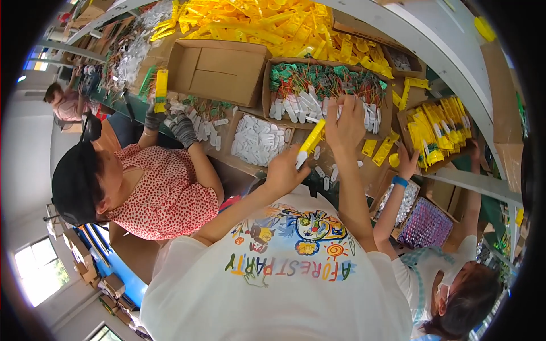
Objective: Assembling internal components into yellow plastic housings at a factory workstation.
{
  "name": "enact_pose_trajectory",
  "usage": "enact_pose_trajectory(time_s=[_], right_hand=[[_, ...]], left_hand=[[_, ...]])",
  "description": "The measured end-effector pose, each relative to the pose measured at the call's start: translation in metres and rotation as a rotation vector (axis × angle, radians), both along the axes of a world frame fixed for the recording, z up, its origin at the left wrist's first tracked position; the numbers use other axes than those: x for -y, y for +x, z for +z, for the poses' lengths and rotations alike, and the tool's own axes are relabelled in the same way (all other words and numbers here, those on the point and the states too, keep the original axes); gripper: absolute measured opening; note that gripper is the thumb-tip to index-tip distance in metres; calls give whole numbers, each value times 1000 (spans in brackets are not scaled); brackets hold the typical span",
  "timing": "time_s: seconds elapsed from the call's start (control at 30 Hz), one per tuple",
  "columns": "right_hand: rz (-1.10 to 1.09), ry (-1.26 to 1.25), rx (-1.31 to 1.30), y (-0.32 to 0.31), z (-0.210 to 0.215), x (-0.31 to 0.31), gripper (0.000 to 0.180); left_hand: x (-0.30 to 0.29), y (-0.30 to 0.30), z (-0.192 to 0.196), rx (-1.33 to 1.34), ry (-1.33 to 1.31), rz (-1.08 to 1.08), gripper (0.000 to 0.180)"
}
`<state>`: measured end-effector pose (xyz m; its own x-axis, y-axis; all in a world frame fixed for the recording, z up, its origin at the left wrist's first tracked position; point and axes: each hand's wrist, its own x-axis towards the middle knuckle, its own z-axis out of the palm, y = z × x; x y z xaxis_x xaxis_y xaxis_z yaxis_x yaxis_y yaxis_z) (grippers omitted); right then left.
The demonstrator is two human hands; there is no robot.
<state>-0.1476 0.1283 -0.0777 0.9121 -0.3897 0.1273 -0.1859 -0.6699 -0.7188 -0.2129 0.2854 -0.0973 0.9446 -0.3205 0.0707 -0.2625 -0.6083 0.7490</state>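
My left hand holds a narrow yellow plastic housing, tilted up to the right, with a white end by my fingers. Just right of it, my right hand reaches over the front of a cardboard box. Its fingers are bent in among white plastic tabs with coloured wires and green circuit boards. A small white piece shows between the housing and my right hand; whether my fingertips grip anything is hidden.
Loose white pieces fill a small box, left of which a gloved co-worker's hand works. An open carton and a heap of yellow parts lie beyond. Another person's hand touches a box of yellow housings at right.
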Motion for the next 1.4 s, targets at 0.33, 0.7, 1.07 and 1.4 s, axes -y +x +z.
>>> enact_pose_trajectory(time_s=[0.33,0.7,1.07,1.4], right_hand=[[722,818,-451,27,-26,7,70],[901,795,-474,135,20,-26,58],[302,-540,324,327,-119,-12,30],[752,606,-512,111,69,13,18]], left_hand=[[-27,21,5,-157,-248,-176,32],[-42,109,14,-24,-247,-96,36],[-127,248,11,218,55,608,45],[-41,169,61,644,323,0,63]])
